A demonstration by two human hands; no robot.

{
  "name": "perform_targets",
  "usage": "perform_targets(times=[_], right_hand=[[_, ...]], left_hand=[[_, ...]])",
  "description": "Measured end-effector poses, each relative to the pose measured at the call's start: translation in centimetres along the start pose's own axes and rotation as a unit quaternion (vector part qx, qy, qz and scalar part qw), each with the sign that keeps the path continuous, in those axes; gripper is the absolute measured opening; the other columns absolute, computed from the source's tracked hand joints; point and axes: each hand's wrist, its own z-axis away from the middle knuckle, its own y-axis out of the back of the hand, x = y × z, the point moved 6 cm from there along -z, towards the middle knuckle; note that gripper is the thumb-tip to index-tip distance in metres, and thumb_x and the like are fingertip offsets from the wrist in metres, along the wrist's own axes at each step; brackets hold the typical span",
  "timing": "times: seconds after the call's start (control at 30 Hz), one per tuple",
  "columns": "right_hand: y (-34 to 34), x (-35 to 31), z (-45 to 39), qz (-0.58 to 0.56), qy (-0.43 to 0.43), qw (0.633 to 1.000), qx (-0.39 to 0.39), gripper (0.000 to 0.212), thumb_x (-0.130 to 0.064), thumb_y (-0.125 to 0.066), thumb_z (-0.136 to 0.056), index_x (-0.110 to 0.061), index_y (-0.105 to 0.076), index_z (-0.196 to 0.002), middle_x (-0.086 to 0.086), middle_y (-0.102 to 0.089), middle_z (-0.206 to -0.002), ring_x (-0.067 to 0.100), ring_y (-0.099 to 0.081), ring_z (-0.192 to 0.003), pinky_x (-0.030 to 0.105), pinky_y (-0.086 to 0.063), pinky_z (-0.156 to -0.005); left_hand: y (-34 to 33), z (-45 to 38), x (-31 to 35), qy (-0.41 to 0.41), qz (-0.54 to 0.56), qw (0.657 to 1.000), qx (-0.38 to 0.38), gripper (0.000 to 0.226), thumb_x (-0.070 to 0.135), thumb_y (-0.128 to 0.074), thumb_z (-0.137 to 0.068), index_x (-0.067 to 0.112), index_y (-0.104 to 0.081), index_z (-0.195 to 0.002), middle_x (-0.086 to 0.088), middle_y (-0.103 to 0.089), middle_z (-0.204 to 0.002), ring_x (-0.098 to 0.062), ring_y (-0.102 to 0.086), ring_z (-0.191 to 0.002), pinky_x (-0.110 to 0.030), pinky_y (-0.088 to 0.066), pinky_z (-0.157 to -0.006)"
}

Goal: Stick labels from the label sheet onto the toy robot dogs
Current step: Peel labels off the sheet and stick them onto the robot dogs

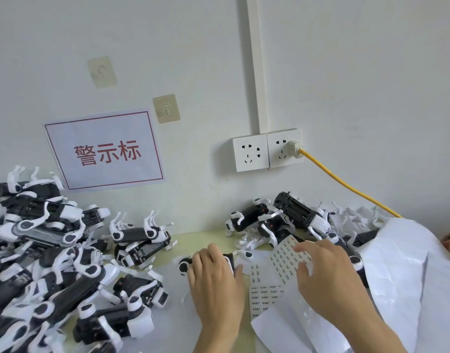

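Reading 警示标, red-bordered wall sign (104, 149), label sheet (286, 261)

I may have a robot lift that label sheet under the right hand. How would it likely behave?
The label sheet probably flops: it already curves up off the table under the right hand. It looks thin and light, so it would likely slide when pushed.

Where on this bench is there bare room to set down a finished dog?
One bare strip of green table lies by the wall, between the left pile of toy dogs and the right pile. Nearer, the left hand grips a dog, the right hand is on the label sheet.
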Motion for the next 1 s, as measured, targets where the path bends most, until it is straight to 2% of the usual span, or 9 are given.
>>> perform_targets(times=[0.17, 0.27, 0.47, 0.53, 0.63, 0.73, 0.8, 0.93, 1.0], right_hand=[[0.1, 0.0, 0.2, 0.104, -0.015, 0.994, -0.011, 0.048, -0.039, -0.049, -0.096, -0.039, -0.033, -0.142, -0.008, -0.043, -0.132, 0.019, -0.041, -0.121, 0.036, -0.033, -0.103], [-0.3, 0.5, 0.3, 0.149, -0.035, 0.988, -0.033, 0.054, -0.045, -0.048, -0.096, -0.041, -0.025, -0.144, -0.010, -0.046, -0.132, 0.018, -0.042, -0.122, 0.040, -0.028, -0.106], [-1.0, 0.6, 0.1, 0.176, -0.032, 0.983, -0.047, 0.055, -0.046, -0.049, -0.095, -0.042, -0.020, -0.142, -0.020, -0.055, -0.117, 0.013, -0.044, -0.114, 0.040, -0.022, -0.103], [-1.2, 0.5, 0.1, 0.182, -0.028, 0.982, -0.042, 0.055, -0.046, -0.050, -0.095, -0.043, -0.020, -0.141, -0.021, -0.056, -0.115, 0.011, -0.045, -0.113, 0.040, -0.021, -0.103], [-1.4, 0.4, 0.1, 0.188, -0.027, 0.981, -0.036, 0.055, -0.046, -0.049, -0.095, -0.044, -0.020, -0.142, -0.021, -0.057, -0.118, 0.011, -0.045, -0.113, 0.039, -0.021, -0.103], [-1.5, 0.3, 0.1, 0.189, -0.023, 0.981, -0.029, 0.055, -0.047, -0.049, -0.096, -0.045, -0.020, -0.142, -0.023, -0.056, -0.124, 0.009, -0.045, -0.112, 0.039, -0.019, -0.104], [-1.5, 0.2, 0.1, 0.189, -0.020, 0.981, -0.025, 0.053, -0.047, -0.049, -0.096, -0.046, -0.021, -0.141, -0.024, -0.055, -0.124, 0.008, -0.045, -0.111, 0.038, -0.019, -0.104], [-1.3, 0.1, 0.0, 0.179, -0.023, 0.983, -0.010, 0.051, -0.047, -0.051, -0.096, -0.047, -0.026, -0.140, -0.028, -0.056, -0.123, 0.006, -0.046, -0.111, 0.036, -0.020, -0.102], [-1.1, 0.0, 0.0, 0.160, -0.025, 0.987, -0.002, 0.049, -0.046, -0.054, -0.095, -0.048, -0.030, -0.137, -0.028, -0.054, -0.110, 0.006, -0.048, -0.113, 0.035, -0.021, -0.100]], left_hand=[[-0.4, 0.5, -1.8, 0.014, -0.076, 0.990, -0.122, 0.052, 0.058, -0.058, -0.079, 0.025, -0.033, -0.111, 0.008, -0.047, -0.100, -0.019, -0.042, -0.102, -0.033, -0.031, -0.090], [-0.6, 0.5, -1.8, -0.008, -0.062, 0.983, -0.172, 0.047, 0.047, -0.051, -0.083, 0.025, -0.029, -0.118, 0.007, -0.037, -0.098, -0.019, -0.028, -0.096, -0.034, -0.026, -0.090], [0.1, -0.8, -1.6, 0.009, 0.046, 0.964, -0.261, 0.052, 0.060, -0.045, -0.092, 0.025, -0.034, -0.128, 0.005, -0.044, -0.116, -0.020, -0.040, -0.116, -0.035, -0.031, -0.104], [1.2, -2.1, -2.0, 0.020, 0.132, 0.962, -0.237, 0.036, 0.042, -0.044, -0.099, 0.024, -0.039, -0.130, 0.007, -0.046, -0.114, -0.015, -0.043, -0.111, -0.031, -0.040, -0.094], [2.5, -4.0, -3.5, 0.007, 0.077, 0.972, -0.224, 0.041, 0.012, -0.046, -0.095, 0.027, -0.050, -0.133, 0.007, -0.056, -0.123, -0.018, -0.054, -0.112, -0.031, -0.047, -0.092], [1.5, -3.6, -4.9, -0.006, 0.016, 0.935, -0.355, 0.050, 0.009, -0.046, -0.091, 0.032, -0.050, -0.135, 0.006, -0.054, -0.131, -0.021, -0.053, -0.116, -0.030, -0.042, -0.097], [0.7, -2.6, -5.0, -0.029, -0.018, 0.906, -0.421, 0.044, 0.009, -0.046, -0.089, 0.029, -0.052, -0.128, 0.005, -0.053, -0.112, -0.021, -0.047, -0.101, -0.031, -0.035, -0.088], [0.3, -3.0, -4.9, -0.034, -0.034, 0.928, -0.368, 0.037, 0.005, -0.050, -0.086, 0.027, -0.059, -0.114, 0.003, -0.057, -0.106, -0.022, -0.045, -0.090, -0.032, -0.029, -0.088], [0.4, -3.5, -4.9, -0.029, -0.009, 0.949, -0.313, 0.034, 0.009, -0.056, -0.087, 0.031, -0.061, -0.112, 0.005, -0.055, -0.103, -0.021, -0.043, -0.086, -0.031, -0.029, -0.084]])
